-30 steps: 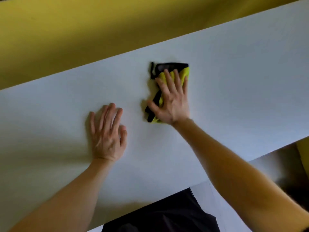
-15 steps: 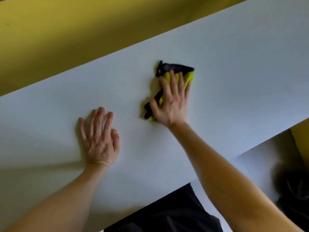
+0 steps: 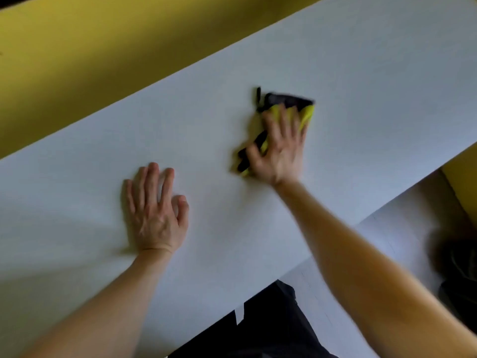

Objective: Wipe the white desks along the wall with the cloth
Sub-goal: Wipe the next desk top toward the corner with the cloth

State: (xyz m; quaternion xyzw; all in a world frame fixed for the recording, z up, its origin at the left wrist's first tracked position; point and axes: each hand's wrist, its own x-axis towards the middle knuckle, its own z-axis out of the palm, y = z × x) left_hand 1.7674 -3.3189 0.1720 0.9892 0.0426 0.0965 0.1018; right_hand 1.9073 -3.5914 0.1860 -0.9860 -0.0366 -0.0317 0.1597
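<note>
cloth: yellow with black edging point(image 3: 307, 113), bunched flat on the white worktop point(image 3: 374, 86), middle of the surface, right of centre, well short of the far edge by the yellow wall point(image 3: 103, 47)
right hand: point(image 3: 280, 151) palm down on the cloth, fingers spread over it, thumb hooked at its near-left black edge; pressing it to the surface more than gripping; blurred, so likely mid-stroke
left hand: point(image 3: 154, 210) flat on bare worktop, left of the cloth and well apart from it, fingers loose, holding nothing; looks like a brace
cloth handling: soft, light, limp; will fold and bunch under a push; a black loop or tag sticks out at the far-left corner
where to hold: judged best pinned under the whole palm with fingers spread wide, thumb catching an edge so it does not slide out
risk: cloth rolling up under the fingers, cutting contact area
step: wiping this worktop stretch, large bare areas left and right not judged done
other: dark clothing point(image 3: 271, 326) at near edge; floor at lower right, too blurred to read
</note>
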